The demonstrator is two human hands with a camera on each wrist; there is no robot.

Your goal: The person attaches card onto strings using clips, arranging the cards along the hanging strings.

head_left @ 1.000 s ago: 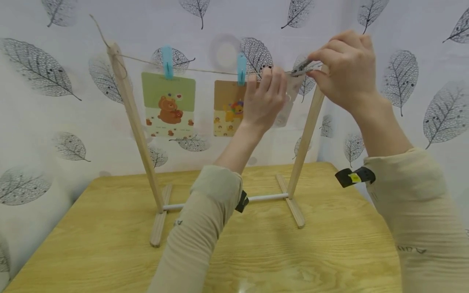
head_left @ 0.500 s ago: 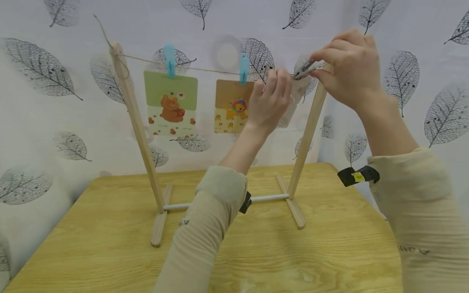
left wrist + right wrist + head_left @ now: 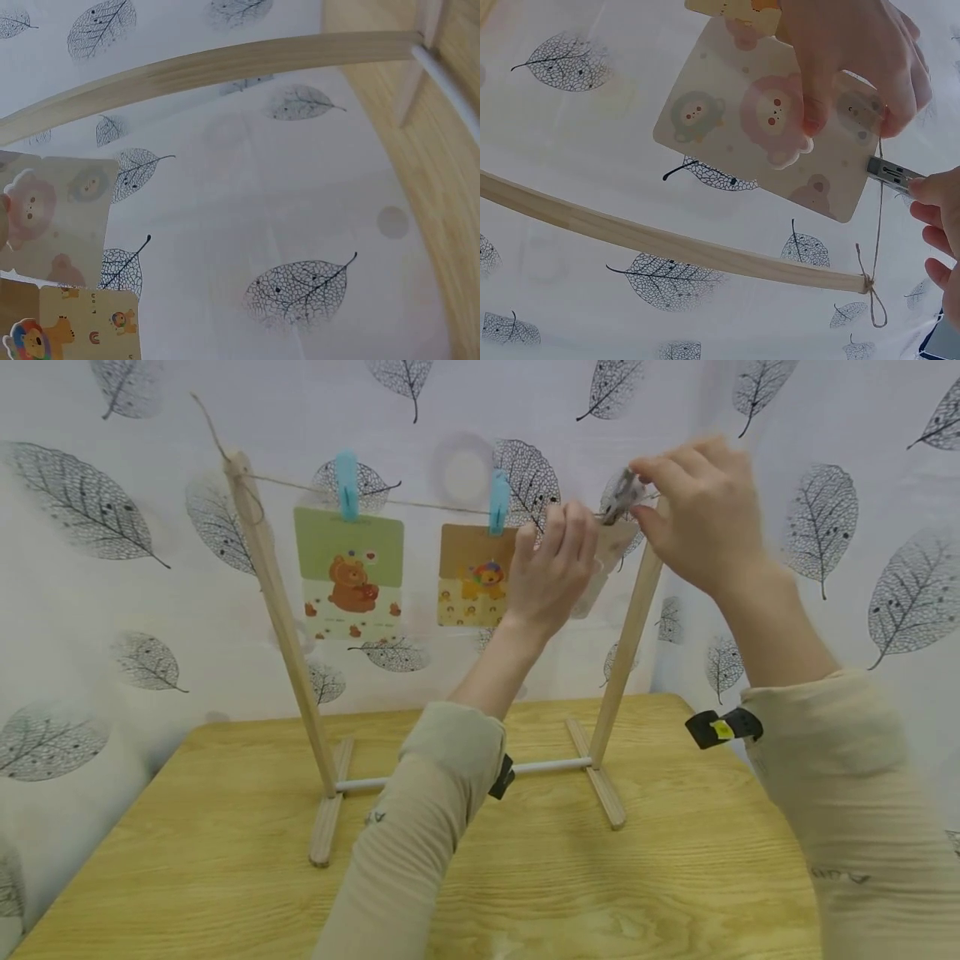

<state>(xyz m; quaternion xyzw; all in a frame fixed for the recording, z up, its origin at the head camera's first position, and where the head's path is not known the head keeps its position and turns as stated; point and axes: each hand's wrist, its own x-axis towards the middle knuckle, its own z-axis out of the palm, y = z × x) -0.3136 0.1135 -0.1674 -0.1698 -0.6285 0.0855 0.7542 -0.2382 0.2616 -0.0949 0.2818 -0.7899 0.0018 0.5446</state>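
Note:
My left hand (image 3: 553, 572) pinches a pale card (image 3: 600, 560) printed with pink and grey animal faces, up by the string. In the right wrist view, the left thumb lies over the face of this card (image 3: 757, 112). My right hand (image 3: 708, 514) holds a grey clothespin (image 3: 624, 497) between thumb and index finger, its tip at the card's top edge beside the string (image 3: 880, 217). Farther left on the line hang a green bear card (image 3: 348, 577) and a brown-and-yellow lion card (image 3: 476, 578), each under a blue clothespin (image 3: 347, 485). My left hand partly covers the lion card.
Two wooden posts, a left post (image 3: 281, 618) and a right post (image 3: 630, 635), carry the string. A white rod (image 3: 551, 766) joins their feet on the wood-grain table (image 3: 510, 877). Behind stands a white leaf-patterned backdrop (image 3: 465, 677).
The grey clothespin has tipped more upright, and my right hand has shifted slightly left and down. My left hand moved slightly right, then stayed in place with the card.

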